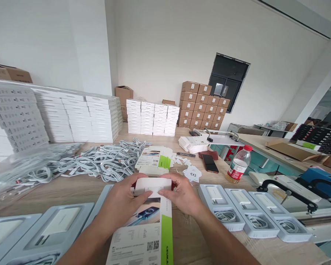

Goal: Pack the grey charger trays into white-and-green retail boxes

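A white and green printed carton [143, 239] lies in front of me, its far end raised with a white flap. My left hand [127, 200] pinches the left side of that end, thumb on the flap. On the right side, my right hand [179, 193] grips the same end, its thumb also pressing the flap. Just beyond the hands rests a stack of flat printed cartons [153, 157]. Trays with chargers and coiled cables stand at the right [234, 209] and at the left [57, 230].
White cables [105, 160] are heaped at the left, with stacked white boxes [74, 117] behind. A bottle [238, 164], a phone [209, 163], a pen [185, 154] and round-edged cards [192, 173] lie or stand to the right. Brown cartons [201, 105] are piled at the back.
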A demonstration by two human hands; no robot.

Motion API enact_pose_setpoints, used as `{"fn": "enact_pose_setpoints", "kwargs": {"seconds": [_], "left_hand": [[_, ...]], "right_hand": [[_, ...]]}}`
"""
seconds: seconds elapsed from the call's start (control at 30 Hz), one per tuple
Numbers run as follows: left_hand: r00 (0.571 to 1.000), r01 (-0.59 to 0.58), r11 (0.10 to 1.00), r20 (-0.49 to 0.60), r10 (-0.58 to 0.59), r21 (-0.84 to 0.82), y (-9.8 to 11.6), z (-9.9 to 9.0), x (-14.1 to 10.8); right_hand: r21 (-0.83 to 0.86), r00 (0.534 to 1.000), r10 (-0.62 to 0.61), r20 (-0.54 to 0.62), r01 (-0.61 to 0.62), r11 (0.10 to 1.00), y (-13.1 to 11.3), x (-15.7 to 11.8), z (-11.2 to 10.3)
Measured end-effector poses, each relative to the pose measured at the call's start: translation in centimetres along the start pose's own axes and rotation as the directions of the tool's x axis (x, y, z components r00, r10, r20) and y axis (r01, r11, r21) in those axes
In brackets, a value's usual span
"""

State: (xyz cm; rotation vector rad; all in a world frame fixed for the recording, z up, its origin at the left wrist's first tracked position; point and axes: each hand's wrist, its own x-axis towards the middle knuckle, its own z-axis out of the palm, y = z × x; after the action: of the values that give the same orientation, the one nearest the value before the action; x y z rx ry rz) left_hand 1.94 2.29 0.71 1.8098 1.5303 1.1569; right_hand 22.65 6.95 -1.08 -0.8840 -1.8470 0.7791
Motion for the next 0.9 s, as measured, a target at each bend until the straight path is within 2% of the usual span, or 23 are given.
{"fn": "enact_pose_setpoints", "kwargs": {"seconds": [0.1, 0.2, 0.5, 0.67, 0.77, 0.9], "left_hand": [[0.997, 0.055, 0.998, -0.058, -0.057, -0.042, 0.0, 0.1, 0.0], [0.995, 0.080, 0.992, -0.056, -0.086, -0.099, 0.1, 0.2, -0.1], [0.994, 0.010, 0.998, -0.109, -0.003, 0.062, -0.1, 0.5, -0.2], [0.994, 0.041, 0.999, -0.099, -0.038, 0.027, 0.0, 0.9, -0.4], [0.995, 0.057, 0.998, -0.082, -0.057, -0.006, 0.2, 1.0, -0.3], [0.996, 0.085, 0.981, 0.006, -0.085, -0.175, 0.2, 1.2, -0.1]], "right_hand": [[0.016, 1.000, -0.003, -0.019, 0.003, 1.000, -0.1, -0.1, 0.1], [0.060, 0.999, 0.005, -0.032, -0.003, 0.998, 0.0, -0.1, 0.1], [0.123, 0.996, 0.043, -0.073, -0.034, 0.992, 0.0, 0.0, 0.2], [0.182, 0.991, 0.073, -0.112, -0.052, 0.982, -0.5, -0.2, 0.4], [0.294, 0.989, 0.137, -0.055, -0.115, 0.949, -0.7, -0.1, 0.4], [0.453, 0.963, 0.251, 0.096, -0.267, 0.851, -0.5, 0.2, -0.1]]}}
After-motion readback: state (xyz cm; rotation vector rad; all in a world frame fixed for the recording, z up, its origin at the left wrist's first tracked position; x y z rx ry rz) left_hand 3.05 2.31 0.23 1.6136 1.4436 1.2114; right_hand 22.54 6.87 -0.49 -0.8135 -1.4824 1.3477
